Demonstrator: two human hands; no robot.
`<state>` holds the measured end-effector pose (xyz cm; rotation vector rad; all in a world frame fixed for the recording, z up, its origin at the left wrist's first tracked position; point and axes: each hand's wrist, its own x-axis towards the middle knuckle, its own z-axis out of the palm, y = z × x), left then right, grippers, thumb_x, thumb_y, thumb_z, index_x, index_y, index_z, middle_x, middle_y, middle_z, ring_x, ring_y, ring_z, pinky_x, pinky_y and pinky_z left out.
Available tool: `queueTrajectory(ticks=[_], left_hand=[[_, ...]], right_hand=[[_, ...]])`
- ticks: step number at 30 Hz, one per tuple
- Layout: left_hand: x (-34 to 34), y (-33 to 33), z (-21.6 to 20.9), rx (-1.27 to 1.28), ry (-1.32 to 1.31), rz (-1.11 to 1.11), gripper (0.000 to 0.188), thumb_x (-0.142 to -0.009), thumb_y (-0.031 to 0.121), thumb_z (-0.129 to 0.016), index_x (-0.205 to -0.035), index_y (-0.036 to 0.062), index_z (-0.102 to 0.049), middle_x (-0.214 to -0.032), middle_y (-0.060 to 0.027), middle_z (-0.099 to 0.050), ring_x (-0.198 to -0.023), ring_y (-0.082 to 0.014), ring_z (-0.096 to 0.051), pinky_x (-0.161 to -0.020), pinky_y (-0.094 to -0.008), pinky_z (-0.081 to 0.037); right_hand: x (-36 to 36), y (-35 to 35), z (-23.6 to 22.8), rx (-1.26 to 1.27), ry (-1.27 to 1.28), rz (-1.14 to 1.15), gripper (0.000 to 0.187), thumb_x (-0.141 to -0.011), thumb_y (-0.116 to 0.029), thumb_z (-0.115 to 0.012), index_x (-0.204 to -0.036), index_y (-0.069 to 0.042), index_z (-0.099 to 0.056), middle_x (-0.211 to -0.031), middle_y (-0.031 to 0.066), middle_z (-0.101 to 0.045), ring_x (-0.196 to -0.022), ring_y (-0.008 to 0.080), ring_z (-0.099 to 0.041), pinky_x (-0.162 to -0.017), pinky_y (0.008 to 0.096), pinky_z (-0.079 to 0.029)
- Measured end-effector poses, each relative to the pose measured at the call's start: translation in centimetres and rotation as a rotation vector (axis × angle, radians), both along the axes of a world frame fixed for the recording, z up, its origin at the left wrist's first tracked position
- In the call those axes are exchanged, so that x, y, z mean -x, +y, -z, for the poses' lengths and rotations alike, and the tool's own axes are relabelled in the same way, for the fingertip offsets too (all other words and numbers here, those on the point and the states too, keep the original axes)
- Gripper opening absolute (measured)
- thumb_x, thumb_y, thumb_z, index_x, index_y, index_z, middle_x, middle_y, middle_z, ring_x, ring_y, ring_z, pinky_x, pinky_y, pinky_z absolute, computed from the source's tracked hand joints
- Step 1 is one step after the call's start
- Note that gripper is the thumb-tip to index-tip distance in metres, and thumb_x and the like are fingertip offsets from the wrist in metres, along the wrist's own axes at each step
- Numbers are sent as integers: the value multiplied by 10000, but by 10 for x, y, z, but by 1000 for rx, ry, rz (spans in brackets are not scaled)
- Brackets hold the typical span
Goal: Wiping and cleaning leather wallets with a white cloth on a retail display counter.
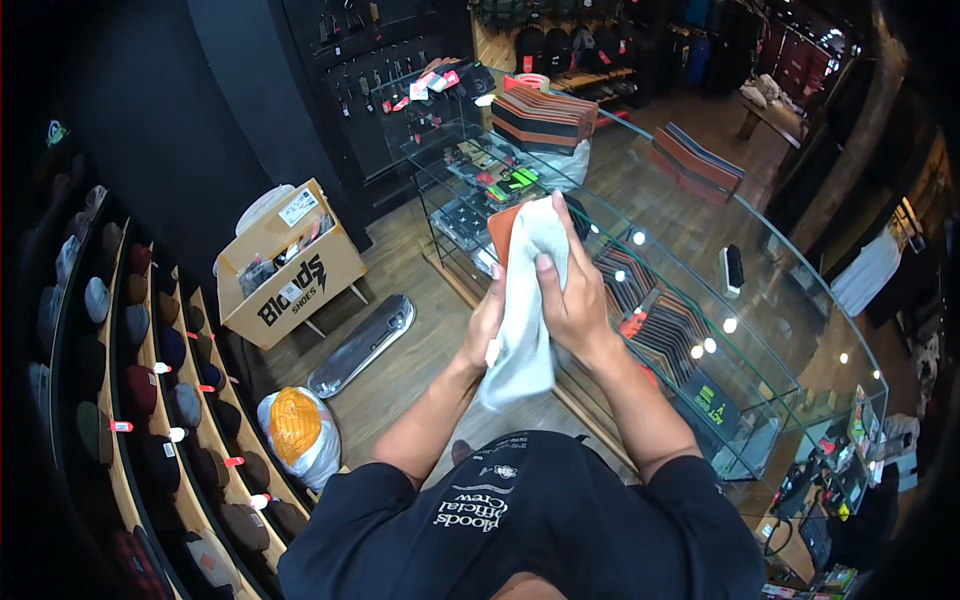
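Observation:
Both my hands are raised in front of me over the edge of the glass counter. My left hand [484, 325] is closed round an orange-brown flat piece [503, 232] that looks like a leather wallet; most of it is hidden behind a white cloth [532, 300]. My right hand [582, 308] grips the cloth against the piece, its thumb on the front and its fingers along the right side. The lower end of the cloth hangs loose between my wrists. A brush [733, 271] with a black back and pale bristles lies on the counter to the right.
The glass display counter [640, 215] curves away to the right. On it stand a stack of brown and black wallets [540, 120] and a smaller row of wallets [697, 163]. Left are a cardboard box [290, 270], a wrapped skateboard deck [362, 345], a plastic bag [298, 430] and cap shelves [150, 400].

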<state>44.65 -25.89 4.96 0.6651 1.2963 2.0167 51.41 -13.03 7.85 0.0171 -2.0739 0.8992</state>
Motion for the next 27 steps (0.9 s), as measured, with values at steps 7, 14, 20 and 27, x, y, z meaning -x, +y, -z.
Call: queueTrajectory(ticks=[7,14,20,27], left_hand=[[33,-3,19,-141,93,144,614,-1117,457,-299,-1517,0,-394,-1423,-108,-543,-1269,-190,-537,-1109,-335,-409],[42,-14,35,-491,-312,446,628,-1078,377,-464,-1561,3,-313,-1519,-155,-479,-1332,-254,-538,-1156,-420,-423],[53,-19,42,-291,-183,160,616,-1105,432,-355,-1560,18,-319,-1513,-153,-490,-1352,-257,-528,-1175,-424,-401],[54,-10,-18,-539,-151,156,681,-1100,522,-235,-1557,23,-305,-1507,-195,-484,-1377,-340,-506,-1189,-466,-383]], right_hand=[[8,-6,25,-148,47,-109,736,-1019,-298,-541,-1539,124,-236,-1614,303,-271,-1513,473,-232,-1231,487,-229],[13,-27,11,-320,31,-127,642,-993,-282,-590,-1497,63,-395,-1571,255,-388,-1480,428,-338,-1208,496,-279],[30,-9,-4,-233,18,92,642,-1038,-316,-526,-1505,88,-352,-1579,274,-360,-1473,445,-334,-1208,483,-278],[22,-20,56,261,2,-111,668,-1047,-352,-522,-1533,59,-322,-1615,274,-279,-1490,419,-319,-1218,456,-269]])
